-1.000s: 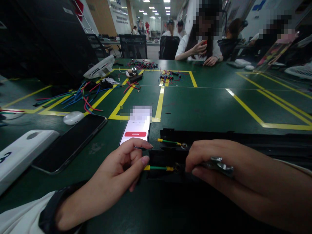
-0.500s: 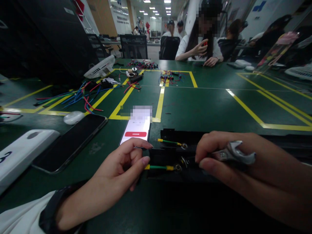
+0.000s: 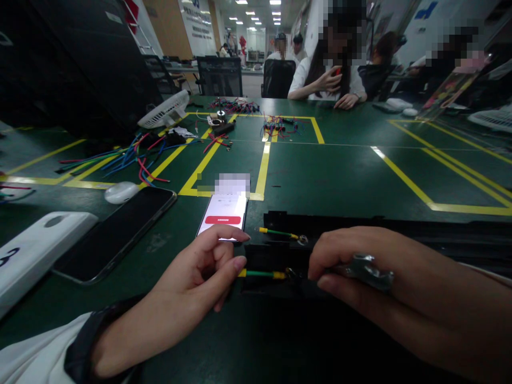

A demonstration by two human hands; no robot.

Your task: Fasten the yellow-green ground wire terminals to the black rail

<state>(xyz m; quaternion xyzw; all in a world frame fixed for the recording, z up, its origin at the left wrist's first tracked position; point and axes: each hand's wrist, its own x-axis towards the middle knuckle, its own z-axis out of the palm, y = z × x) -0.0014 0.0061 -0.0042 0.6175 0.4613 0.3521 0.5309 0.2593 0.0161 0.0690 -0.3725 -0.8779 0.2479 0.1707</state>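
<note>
My right hand is closed around a metal wrench. Its open jaw sticks out over the fingers, while the other end is hidden towards the ring terminal on a black rail. A short green wire with yellow sleeves runs from that terminal to my left hand. The left thumb and curled fingers close at the wire's outer end, and the index finger points out above. A second green wire with yellow ends lies on the rail behind, its ring terminal showing.
A lit phone lies just beyond my left hand. To the left are a dark phone, a white box and a white earbud case. Loose coloured wires spread behind. A person sits across the green table.
My right hand has shifted left with the wrench, closer to the front ring terminal, and the wrench jaw has turned. My left hand has hardly moved.
</note>
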